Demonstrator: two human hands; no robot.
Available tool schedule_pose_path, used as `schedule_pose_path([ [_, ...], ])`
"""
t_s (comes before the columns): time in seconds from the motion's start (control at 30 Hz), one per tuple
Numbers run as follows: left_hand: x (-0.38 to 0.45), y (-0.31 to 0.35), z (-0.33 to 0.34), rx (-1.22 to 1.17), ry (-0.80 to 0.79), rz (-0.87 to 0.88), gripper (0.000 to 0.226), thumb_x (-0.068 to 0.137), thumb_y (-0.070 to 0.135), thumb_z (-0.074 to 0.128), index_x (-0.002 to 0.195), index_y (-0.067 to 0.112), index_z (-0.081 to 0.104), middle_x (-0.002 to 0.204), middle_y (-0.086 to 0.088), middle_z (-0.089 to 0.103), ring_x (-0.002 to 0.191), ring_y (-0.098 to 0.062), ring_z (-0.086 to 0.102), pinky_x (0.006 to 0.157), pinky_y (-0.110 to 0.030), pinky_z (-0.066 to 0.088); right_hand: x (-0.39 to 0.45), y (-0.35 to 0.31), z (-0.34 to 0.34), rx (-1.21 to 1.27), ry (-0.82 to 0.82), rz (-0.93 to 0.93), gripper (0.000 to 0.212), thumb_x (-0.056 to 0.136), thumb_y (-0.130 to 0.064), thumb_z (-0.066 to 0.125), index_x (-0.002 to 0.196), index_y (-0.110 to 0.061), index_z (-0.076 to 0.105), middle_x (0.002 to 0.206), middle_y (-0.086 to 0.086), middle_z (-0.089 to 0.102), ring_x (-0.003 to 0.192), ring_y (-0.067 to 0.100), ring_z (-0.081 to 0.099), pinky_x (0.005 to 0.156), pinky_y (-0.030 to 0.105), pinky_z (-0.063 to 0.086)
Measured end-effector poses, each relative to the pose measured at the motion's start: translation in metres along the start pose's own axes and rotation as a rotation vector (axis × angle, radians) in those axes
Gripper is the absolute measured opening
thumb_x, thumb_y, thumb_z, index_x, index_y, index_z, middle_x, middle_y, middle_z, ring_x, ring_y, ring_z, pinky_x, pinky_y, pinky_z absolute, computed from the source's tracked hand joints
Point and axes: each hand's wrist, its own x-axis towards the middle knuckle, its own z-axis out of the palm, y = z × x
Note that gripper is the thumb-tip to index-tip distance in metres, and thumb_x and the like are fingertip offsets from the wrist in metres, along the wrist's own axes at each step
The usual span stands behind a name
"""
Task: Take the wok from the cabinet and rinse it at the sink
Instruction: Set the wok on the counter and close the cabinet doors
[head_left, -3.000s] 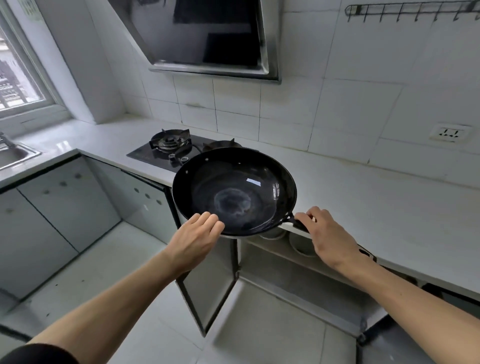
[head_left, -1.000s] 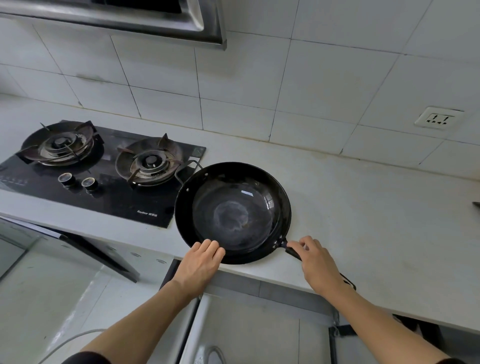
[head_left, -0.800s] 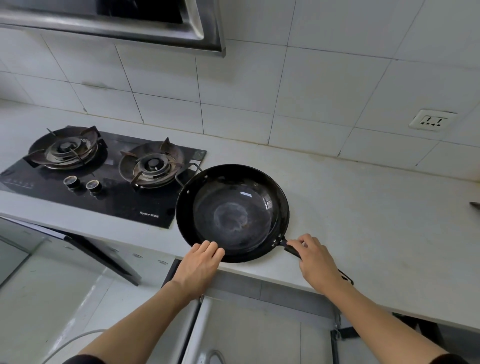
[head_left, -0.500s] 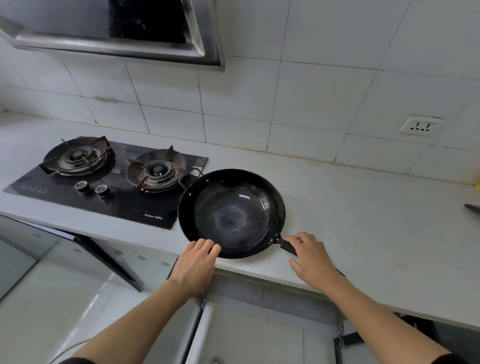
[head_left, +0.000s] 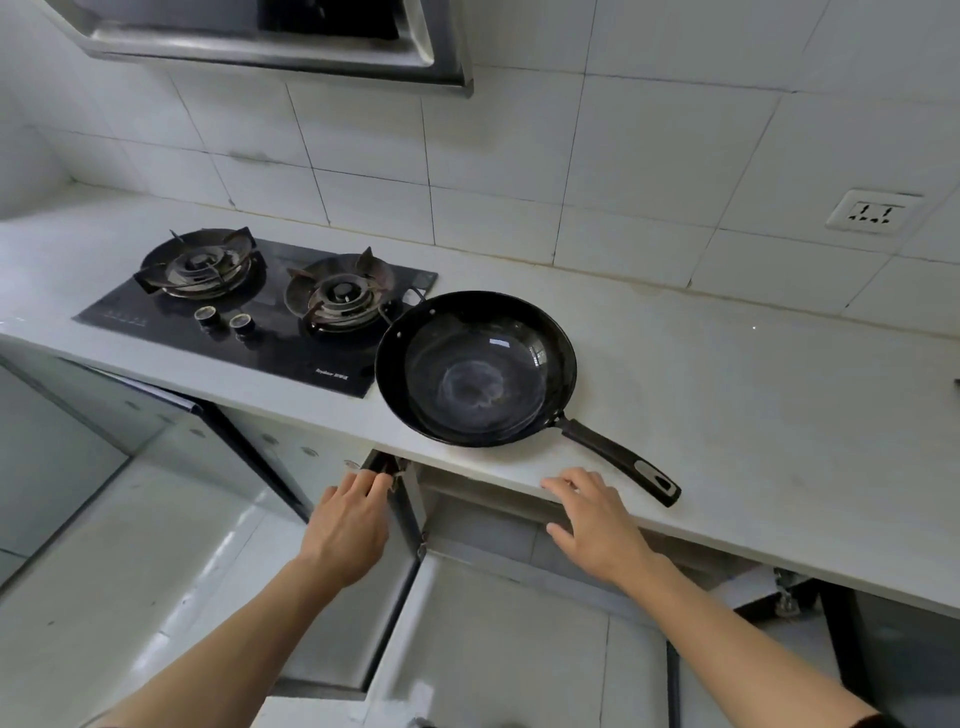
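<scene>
The black wok (head_left: 475, 369) sits on the white countertop (head_left: 727, 415) to the right of the stove, its long handle (head_left: 621, 460) pointing toward the front right. Neither hand touches it. My left hand (head_left: 350, 525) is below the counter edge, fingertips on the top edge of the open cabinet door (head_left: 384, 582). My right hand (head_left: 592, 519) hovers with relaxed, spread fingers at the counter's front edge, just below the wok handle, holding nothing. The sink is out of view.
A black two-burner gas stove (head_left: 260, 306) lies left of the wok. A range hood (head_left: 270, 36) hangs above it. A wall socket (head_left: 872, 210) is at the right. Another open cabinet door (head_left: 156, 415) stands below the stove.
The wok was set on the counter and both hands let go of it. My left hand dropped to the cabinet door edge; my right hand drew back from the handle.
</scene>
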Motion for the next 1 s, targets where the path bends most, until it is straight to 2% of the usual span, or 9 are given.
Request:
schedule_pose_path([
  [0.17, -0.015, -0.023, 0.017, -0.041, -0.089, -0.093, 0.044, 0.091, 0.030, 0.054, 0.132, 0.019, 0.045, 0.126, 0.000, 0.054, 0.110, -0.022, 0.051, 0.091, -0.035, 0.048, -0.008, -0.012, 0.005, -0.055, -0.093, 0.040, 0.055, 0.091, -0.036, 0.059, 0.142, -0.029, 0.039, 0.134, -0.002, 0.042, 0.121, 0.018, 0.039, 0.099, 0.034, 0.036],
  [0.5, -0.043, -0.067, 0.048, -0.159, -0.183, -0.192, 0.044, 0.089, 0.027, 0.052, 0.132, 0.019, 0.044, 0.132, -0.001, 0.049, 0.119, -0.025, 0.045, 0.089, -0.036, 0.048, 0.000, -0.061, 0.033, -0.158, -0.188, 0.063, 0.057, 0.093, -0.038, 0.057, 0.144, -0.027, 0.036, 0.140, -0.004, 0.038, 0.130, 0.016, 0.035, 0.106, 0.036, 0.035],
  [0.7, -0.060, -0.095, 0.083, -0.184, -0.300, -0.232, 0.059, 0.090, 0.029, 0.057, 0.141, 0.014, 0.031, 0.146, -0.004, 0.032, 0.130, -0.028, 0.033, 0.087, -0.038, 0.052, 0.008, -0.073, 0.050, -0.199, -0.201, 0.107, 0.057, 0.092, -0.038, 0.058, 0.144, -0.028, 0.036, 0.141, -0.005, 0.039, 0.130, 0.016, 0.036, 0.106, 0.037, 0.036],
  [0.77, -0.065, -0.097, 0.094, -0.242, -0.314, -0.250, 0.059, 0.090, 0.026, 0.056, 0.141, 0.014, 0.029, 0.144, -0.002, 0.035, 0.126, -0.026, 0.037, 0.083, -0.036, 0.052, 0.009, -0.075, 0.055, -0.191, -0.201, 0.110, 0.057, 0.092, -0.038, 0.058, 0.144, -0.029, 0.036, 0.141, -0.005, 0.039, 0.131, 0.016, 0.035, 0.105, 0.036, 0.035],
  [0.87, -0.067, -0.098, 0.105, -0.326, -0.255, -0.272, 0.049, 0.089, 0.019, 0.054, 0.134, 0.016, 0.034, 0.135, -0.001, 0.046, 0.113, -0.024, 0.046, 0.079, -0.034, 0.050, 0.010, -0.074, 0.063, -0.187, -0.215, 0.113, 0.057, 0.093, -0.037, 0.058, 0.144, -0.029, 0.035, 0.142, -0.005, 0.038, 0.132, 0.016, 0.035, 0.106, 0.036, 0.034],
  [1.0, -0.064, -0.092, 0.107, -0.415, -0.235, -0.364, 0.044, 0.089, 0.015, 0.052, 0.131, 0.014, 0.039, 0.125, -0.008, 0.049, 0.105, -0.027, 0.046, 0.080, -0.035, 0.047, 0.015, -0.066, 0.068, -0.182, -0.239, 0.136, 0.058, 0.092, -0.036, 0.060, 0.144, -0.027, 0.035, 0.143, -0.003, 0.038, 0.131, 0.017, 0.035, 0.105, 0.037, 0.035],
])
